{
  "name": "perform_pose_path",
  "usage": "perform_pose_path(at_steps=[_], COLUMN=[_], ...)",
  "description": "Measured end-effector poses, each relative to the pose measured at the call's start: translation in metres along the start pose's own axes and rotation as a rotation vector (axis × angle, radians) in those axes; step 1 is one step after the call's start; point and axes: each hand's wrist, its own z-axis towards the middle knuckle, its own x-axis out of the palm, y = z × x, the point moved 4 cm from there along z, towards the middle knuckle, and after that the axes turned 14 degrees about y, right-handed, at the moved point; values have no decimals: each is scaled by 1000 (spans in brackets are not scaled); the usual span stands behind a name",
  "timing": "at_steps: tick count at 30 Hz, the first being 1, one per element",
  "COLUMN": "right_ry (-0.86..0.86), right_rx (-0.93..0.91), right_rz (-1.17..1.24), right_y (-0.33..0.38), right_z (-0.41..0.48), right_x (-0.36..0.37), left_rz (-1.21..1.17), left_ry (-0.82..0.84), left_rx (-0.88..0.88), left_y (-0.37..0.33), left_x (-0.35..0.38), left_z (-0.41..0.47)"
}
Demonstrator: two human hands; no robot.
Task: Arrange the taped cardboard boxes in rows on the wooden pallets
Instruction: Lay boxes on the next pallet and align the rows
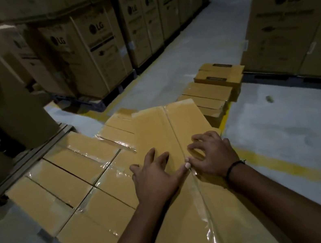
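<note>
**Both hands flat on a long box, not yet square to the row**

The left hand (156,175) lies spread and flat on the top of the long taped box (166,124). The right hand (210,155) is just beside it, fingers apart and arched, only the tips pressing. Neither hand grips anything. I think they press from above because the box must slide, not be lifted.

This box points to 12 o'clock, but the laid boxes (63,181) at 9 o'clock run toward 10 o'clock on the wooden pallet (38,151). So it sits skew and partly over its neighbours, and it probably needs a turn to the left.

At 1 o'clock a small pile of boxes (210,93) waits on the floor (284,121), beside a yellow line (224,114). Tall printed cartons (98,53) stand from 10 to 12 o'clock, another carton (291,19) at 2 o'clock. The neighbours under the box could catch its edge.
</note>
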Motion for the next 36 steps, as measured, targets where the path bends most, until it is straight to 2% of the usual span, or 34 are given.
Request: perform_pose_path(at_steps=[7, 12, 21, 32, 36], right_ry=[85, 123, 168, 178, 230], right_rx=[-131, -228, -335, -321, -366], right_rz=[2, -99, -161, -251, -261], right_y=[-83, -108, -121, -148, -143], right_z=[68, 118, 213, 350, 390], right_x=[-57, -89, -99, -123, -109], left_rz=[-106, -138, -189, -331, -342], left_ry=[-93, -143, -190, -174, -171], left_rx=[-107, -196, -283, -244, -323], left_y=[-83, -113, -115, -115, -101], left_x=[21, 32, 40, 38, 39], left_z=[59, 93, 167, 297, 328])
